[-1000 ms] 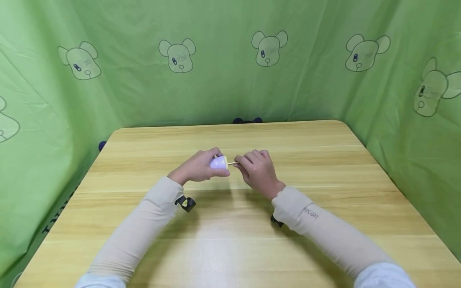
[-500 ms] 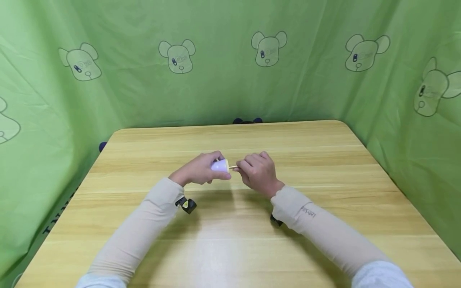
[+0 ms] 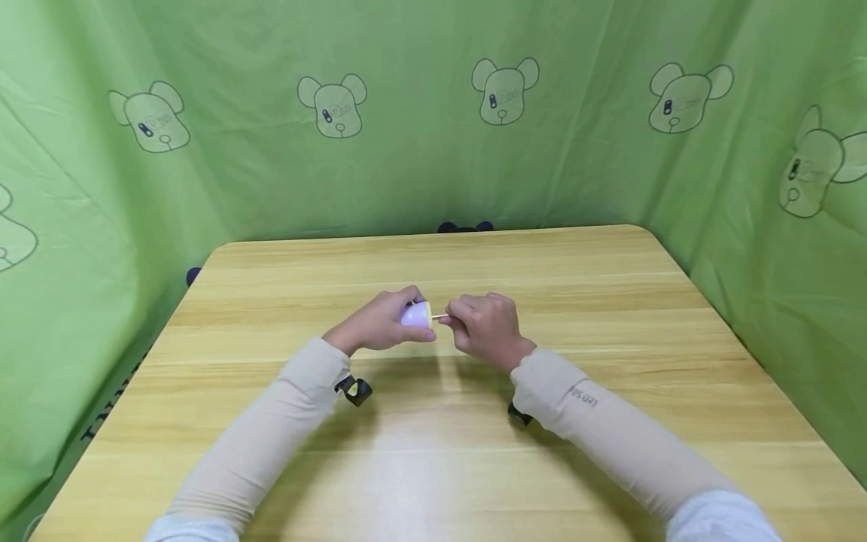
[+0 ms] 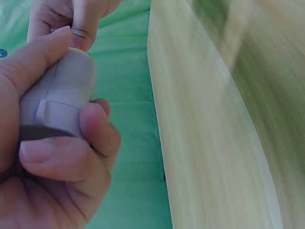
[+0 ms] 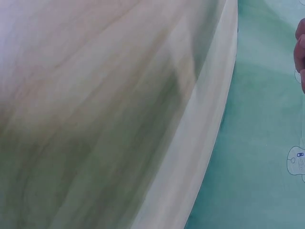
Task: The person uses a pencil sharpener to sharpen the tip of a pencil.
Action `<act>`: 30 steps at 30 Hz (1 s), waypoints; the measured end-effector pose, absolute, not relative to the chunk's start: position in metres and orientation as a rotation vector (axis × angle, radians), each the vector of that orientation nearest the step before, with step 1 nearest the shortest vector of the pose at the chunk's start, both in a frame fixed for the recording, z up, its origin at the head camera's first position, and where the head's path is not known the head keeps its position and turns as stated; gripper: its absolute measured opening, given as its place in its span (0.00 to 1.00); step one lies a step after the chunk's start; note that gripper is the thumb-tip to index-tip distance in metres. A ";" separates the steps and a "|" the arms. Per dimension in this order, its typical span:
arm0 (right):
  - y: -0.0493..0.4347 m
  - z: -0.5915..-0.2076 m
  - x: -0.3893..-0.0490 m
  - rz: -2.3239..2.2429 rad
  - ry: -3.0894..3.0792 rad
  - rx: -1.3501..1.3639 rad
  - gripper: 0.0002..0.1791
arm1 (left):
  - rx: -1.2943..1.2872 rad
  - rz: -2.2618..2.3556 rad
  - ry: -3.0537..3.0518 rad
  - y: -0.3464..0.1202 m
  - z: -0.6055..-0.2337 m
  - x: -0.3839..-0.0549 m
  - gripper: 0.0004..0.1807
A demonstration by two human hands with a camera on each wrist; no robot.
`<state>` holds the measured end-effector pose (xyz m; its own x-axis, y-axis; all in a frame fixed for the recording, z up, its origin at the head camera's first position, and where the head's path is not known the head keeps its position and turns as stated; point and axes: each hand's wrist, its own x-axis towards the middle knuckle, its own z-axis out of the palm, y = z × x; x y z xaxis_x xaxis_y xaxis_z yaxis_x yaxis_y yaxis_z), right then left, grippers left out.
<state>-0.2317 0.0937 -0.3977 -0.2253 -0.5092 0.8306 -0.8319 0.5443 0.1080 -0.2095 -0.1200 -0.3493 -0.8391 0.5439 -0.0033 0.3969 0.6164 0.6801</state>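
Note:
In the head view my left hand [image 3: 381, 322] grips a small lavender tapered cup-shaped thing [image 3: 415, 315] with a pale yellow rim, lying sideways above the table. A thin gold-brown stick [image 3: 440, 316] runs from its rimmed end to my right hand [image 3: 489, 327], which pinches it between thumb and bent fingers. Up close in the left wrist view, the cup-shaped thing [image 4: 66, 90] shows a seam, a small raised tab and a dark base, with thumb and fingers around it. There the right hand's fingers hide the stick. Only some fingertips [image 5: 299, 55] show at the right wrist view's edge.
Below both hands spreads a wood-grain table [image 3: 420, 421] with rounded far corners. Green curtains [image 3: 420, 173] with bear-head prints hang behind and on both sides. A small black camera [image 3: 354, 390] is strapped to the left wrist, another [image 3: 519, 415] to the right.
Both hands, with the cup-shaped thing and the stick, have sunk slightly toward the near side; the left has shifted a little right. The right hand has turned slightly, its knuckles now lower.

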 end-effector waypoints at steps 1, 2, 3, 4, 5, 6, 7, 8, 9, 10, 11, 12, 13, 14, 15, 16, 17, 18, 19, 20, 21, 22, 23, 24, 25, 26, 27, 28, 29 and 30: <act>0.094 -0.397 -0.231 0.461 -1.909 1.098 0.27 | 0.782 1.029 2.638 -0.120 -0.350 -0.210 0.27; 0.094 -0.397 -0.231 0.467 -1.924 1.101 0.27 | 0.786 1.028 2.644 -0.119 -0.351 -0.210 0.26; 0.095 -0.396 -0.231 0.473 -1.941 1.103 0.27 | 0.790 1.028 2.649 -0.119 -0.352 -0.210 0.26; 0.095 -0.396 -0.231 0.477 -1.957 1.105 0.28 | 0.794 1.029 2.654 -0.119 -0.352 -0.210 0.26; 0.095 -0.395 -0.231 0.481 -1.974 1.108 0.28 | 0.798 1.030 2.659 -0.119 -0.353 -0.210 0.26; 0.096 -0.394 -0.231 0.486 -1.992 1.111 0.29 | 0.799 1.028 2.666 -0.119 -0.353 -0.209 0.26; 0.096 -0.394 -0.231 0.489 -2.010 1.115 0.29 | 0.801 1.026 2.674 -0.118 -0.353 -0.209 0.26; 0.096 -0.393 -0.231 0.496 -2.028 1.118 0.30 | 0.802 1.024 2.680 -0.118 -0.353 -0.209 0.25; 0.096 -0.392 -0.231 0.500 -2.045 1.120 0.30 | 0.804 1.023 2.685 -0.118 -0.354 -0.209 0.25; 0.096 -0.391 -0.230 0.505 -2.063 1.121 0.30 | 0.806 1.020 2.689 -0.118 -0.354 -0.209 0.25; 0.096 -0.390 -0.230 0.509 -2.078 1.122 0.29 | 0.808 1.016 2.696 -0.118 -0.354 -0.208 0.25; 0.096 -0.389 -0.230 0.517 -2.093 1.122 0.28 | 0.811 1.013 2.702 -0.118 -0.354 -0.208 0.25; 0.096 -0.388 -0.229 0.527 -2.107 1.124 0.27 | 0.815 1.010 2.709 -0.117 -0.354 -0.208 0.26; 0.096 -0.387 -0.229 0.535 -2.121 1.122 0.26 | 0.818 1.005 2.717 -0.117 -0.355 -0.209 0.26; 0.096 -0.386 -0.229 0.540 -2.138 1.119 0.25 | 0.824 0.997 2.725 -0.117 -0.355 -0.209 0.26; 0.096 -0.385 -0.228 0.545 -2.158 1.114 0.25 | 0.830 0.988 2.734 -0.117 -0.355 -0.209 0.26; 0.096 -0.384 -0.228 0.549 -2.177 1.113 0.24 | 0.838 0.981 2.742 -0.117 -0.355 -0.209 0.26; 0.096 -0.384 -0.227 0.554 -2.202 1.108 0.24 | 0.844 0.975 2.748 -0.117 -0.356 -0.209 0.26; 0.096 -0.382 -0.227 0.559 -2.231 1.103 0.25 | 0.851 0.970 2.751 -0.116 -0.356 -0.209 0.25; 0.095 -0.381 -0.226 0.563 -2.264 1.098 0.25 | 0.856 0.964 2.755 -0.116 -0.357 -0.209 0.25; 0.095 -0.379 -0.225 0.572 -2.303 1.092 0.24 | 0.860 0.956 2.760 -0.117 -0.357 -0.209 0.25; 0.095 -0.378 -0.225 0.587 -2.346 1.085 0.24 | 0.867 0.948 2.767 -0.117 -0.357 -0.209 0.25; 0.095 -0.376 -0.224 0.607 -2.394 1.076 0.24 | 0.875 0.936 2.777 -0.117 -0.358 -0.209 0.25; 0.095 -0.375 -0.223 0.632 -2.446 1.063 0.23 | 0.885 0.924 2.789 -0.117 -0.358 -0.209 0.25; 0.094 -0.373 -0.223 0.653 -2.498 1.048 0.23 | 0.897 0.910 2.803 -0.116 -0.359 -0.208 0.25; 0.094 -0.372 -0.223 0.674 -2.546 1.035 0.22 | 0.909 0.894 2.817 -0.116 -0.359 -0.208 0.25; 0.094 -0.371 -0.223 0.691 -2.591 1.019 0.22 | 0.924 0.878 2.831 -0.116 -0.359 -0.208 0.25; 0.094 -0.371 -0.223 0.704 -2.627 1.006 0.21 | 0.939 0.867 2.841 -0.116 -0.359 -0.207 0.24; 0.093 -0.370 -0.223 0.712 -2.656 0.995 0.21 | 0.950 0.860 2.847 -0.116 -0.359 -0.207 0.24; 0.093 -0.370 -0.223 0.704 -2.672 0.991 0.21 | 0.959 0.855 2.851 -0.116 -0.359 -0.207 0.24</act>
<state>-0.2230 0.0932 -0.3700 -0.7533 -0.5589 0.3467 -0.6571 0.6607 -0.3629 -0.2068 -0.1163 -0.3589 -0.8117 0.5634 0.1542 0.5552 0.6622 0.5032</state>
